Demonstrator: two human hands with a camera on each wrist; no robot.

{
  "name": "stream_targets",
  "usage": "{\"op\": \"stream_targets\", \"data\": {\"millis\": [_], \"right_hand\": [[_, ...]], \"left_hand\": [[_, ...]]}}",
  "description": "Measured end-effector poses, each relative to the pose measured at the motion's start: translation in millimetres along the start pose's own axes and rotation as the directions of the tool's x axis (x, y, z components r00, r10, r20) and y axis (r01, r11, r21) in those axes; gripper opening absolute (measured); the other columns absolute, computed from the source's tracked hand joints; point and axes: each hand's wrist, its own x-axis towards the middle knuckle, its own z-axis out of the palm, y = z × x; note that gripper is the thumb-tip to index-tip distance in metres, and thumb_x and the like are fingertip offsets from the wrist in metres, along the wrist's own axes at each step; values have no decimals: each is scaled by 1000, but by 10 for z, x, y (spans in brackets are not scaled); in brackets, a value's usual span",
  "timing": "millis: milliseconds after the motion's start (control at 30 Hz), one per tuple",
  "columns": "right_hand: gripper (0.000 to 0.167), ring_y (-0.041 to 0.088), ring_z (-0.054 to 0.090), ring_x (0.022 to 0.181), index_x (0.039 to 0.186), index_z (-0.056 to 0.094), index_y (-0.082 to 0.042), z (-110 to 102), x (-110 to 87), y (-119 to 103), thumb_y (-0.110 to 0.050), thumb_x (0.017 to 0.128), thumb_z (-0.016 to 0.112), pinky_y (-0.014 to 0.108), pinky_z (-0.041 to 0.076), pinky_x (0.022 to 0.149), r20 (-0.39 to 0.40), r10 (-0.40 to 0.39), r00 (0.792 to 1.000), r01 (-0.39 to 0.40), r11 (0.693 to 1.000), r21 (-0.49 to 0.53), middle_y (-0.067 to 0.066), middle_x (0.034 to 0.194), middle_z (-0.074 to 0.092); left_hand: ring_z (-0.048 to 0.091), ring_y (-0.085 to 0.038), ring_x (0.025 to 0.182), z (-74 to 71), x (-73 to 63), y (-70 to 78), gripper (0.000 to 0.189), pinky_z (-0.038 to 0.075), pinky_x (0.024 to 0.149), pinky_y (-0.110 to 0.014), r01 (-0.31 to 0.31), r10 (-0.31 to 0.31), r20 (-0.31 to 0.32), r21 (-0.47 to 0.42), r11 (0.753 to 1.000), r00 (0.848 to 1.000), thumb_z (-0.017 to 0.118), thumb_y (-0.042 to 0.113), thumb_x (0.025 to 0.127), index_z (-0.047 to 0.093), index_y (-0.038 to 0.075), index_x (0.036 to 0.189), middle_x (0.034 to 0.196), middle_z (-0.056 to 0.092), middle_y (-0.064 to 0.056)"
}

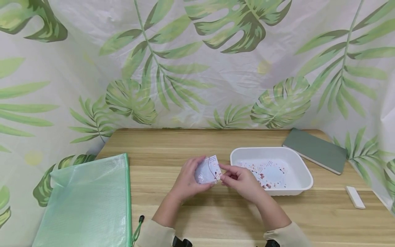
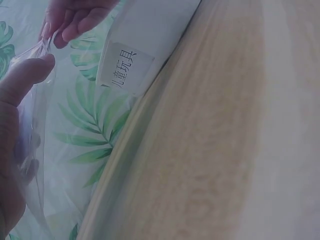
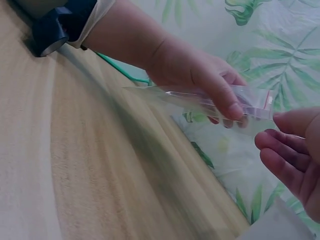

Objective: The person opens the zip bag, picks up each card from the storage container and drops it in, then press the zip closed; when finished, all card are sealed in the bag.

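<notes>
My left hand [image 1: 186, 180] grips a small clear plastic bag [image 1: 206, 172] printed with reddish-brown specks and lines of text, in front of the white tub [image 1: 300, 171]. At the bag's right edge, my right hand [image 1: 243, 181] pinches with thumb and forefinger. The right wrist view shows the bag [image 3: 252, 102] side on, with a thin red line near the end where the right fingertips meet it. Thumb on one face, fingers on the other, the left hand [image 3: 200, 75] holds it flat. Its contents are hard to make out.
Inside the tub lie similar printed bags [image 1: 274, 175]. A label [image 2: 125, 65] with Chinese characters marks its side. Behind it rests a dark green notebook [image 1: 314, 151]; a small white bar [image 1: 355, 197] lies at right. A green mesh zip pouch [image 1: 89, 202] covers the table's left side.
</notes>
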Motion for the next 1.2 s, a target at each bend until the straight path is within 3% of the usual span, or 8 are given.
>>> {"op": "stream_targets", "data": {"millis": [200,400,567,700,833,967,1067,1200], "right_hand": [[36,13,69,77,125,67,-8,82,23,14,-22,92,67,21,55,68,-21,0,1000,-2,997,-76,8,85,73],[33,3,61,70,123,68,-8,126,39,4,-20,92,66,21,52,64,20,-65,998,67,983,-174,2,76,70],[33,2,57,68,123,68,-9,140,55,9,-21,93,65,21,49,62,43,-69,997,77,971,-226,-2,73,67],[34,8,61,70,125,67,-11,86,37,-5,-22,93,66,21,50,63,3,-38,999,38,976,-214,-3,75,68],[32,12,63,72,122,67,-8,-121,21,0,-20,92,66,21,51,64,-92,-46,995,27,981,-194,3,80,69],[30,8,61,73,120,68,-4,-456,27,42,-18,93,65,21,50,64,-172,-55,984,13,971,-239,11,86,71],[32,12,62,81,121,66,-2,-750,52,137,-21,95,63,25,51,70,-196,-12,981,-54,943,-329,14,93,71],[40,27,63,97,126,62,1,-1121,96,362,-26,96,61,39,54,82,-182,121,976,-191,874,-447,17,107,69]], "left_hand": [[53,-23,115,-3,-4,4,86,45,94,-40,8,-8,-1,1,1000,1000,88,28,62,52,11,137,129,58,-8],[53,-23,115,-2,-2,8,86,46,93,-40,-10,10,7,6,1000,1000,88,28,61,52,11,137,129,58,-8],[53,-23,116,-5,-7,14,85,47,93,-40,-10,10,12,7,1000,1000,87,29,62,52,12,138,129,58,-7],[53,-24,116,-5,-10,4,86,47,93,-41,-8,8,12,7,1000,1000,88,28,62,52,11,138,129,58,-8],[53,-24,116,4,-6,-18,86,47,94,-41,-2,2,2,4,1000,1000,88,27,61,52,12,138,128,59,-8],[52,-25,118,6,0,-23,86,46,96,-43,11,-11,2,-16,1000,1000,88,26,60,52,12,138,129,58,-9],[52,-26,119,8,-2,-13,86,46,98,-44,18,-18,5,-28,999,1000,87,25,61,52,11,138,129,58,-9],[52,-27,118,19,-9,-11,86,45,97,-45,20,-20,1,-29,999,1000,88,25,61,52,11,138,130,58,-10]]}}
